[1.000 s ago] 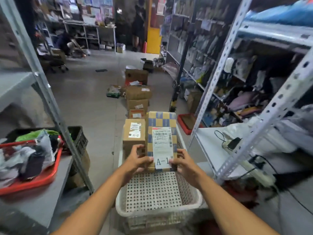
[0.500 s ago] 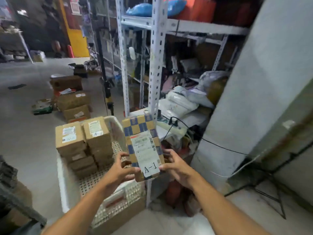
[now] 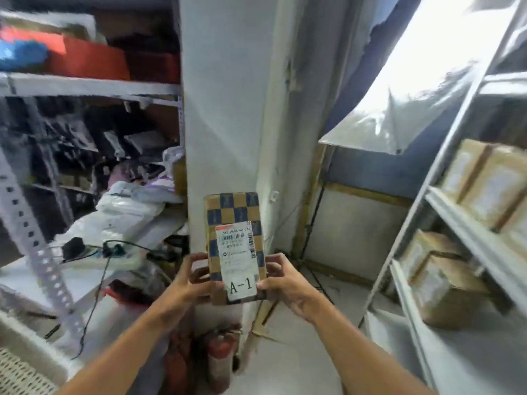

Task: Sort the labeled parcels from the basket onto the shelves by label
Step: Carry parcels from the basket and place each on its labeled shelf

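Both hands, left hand (image 3: pixel 186 283) and right hand (image 3: pixel 285 283), hold the checkered A-1 parcel (image 3: pixel 235 246) up by its sides, before a white pillar (image 3: pixel 225 124); brown boxes (image 3: pixel 482 183) fill the shelf (image 3: pixel 467 223) at right

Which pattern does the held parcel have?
A brown and dark blue checkerboard on the parcel, seen in the head view.

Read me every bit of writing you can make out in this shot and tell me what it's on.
"A-1": large handwritten characters at the bottom of the white shipping label on the checkered parcel, which both hands hold, the left hand and the right hand.
The number row at the label's top, the barcodes and the smaller print: too blurred to read.
Pale labels on the brown boxes on the right shelf: blurred, unreadable.
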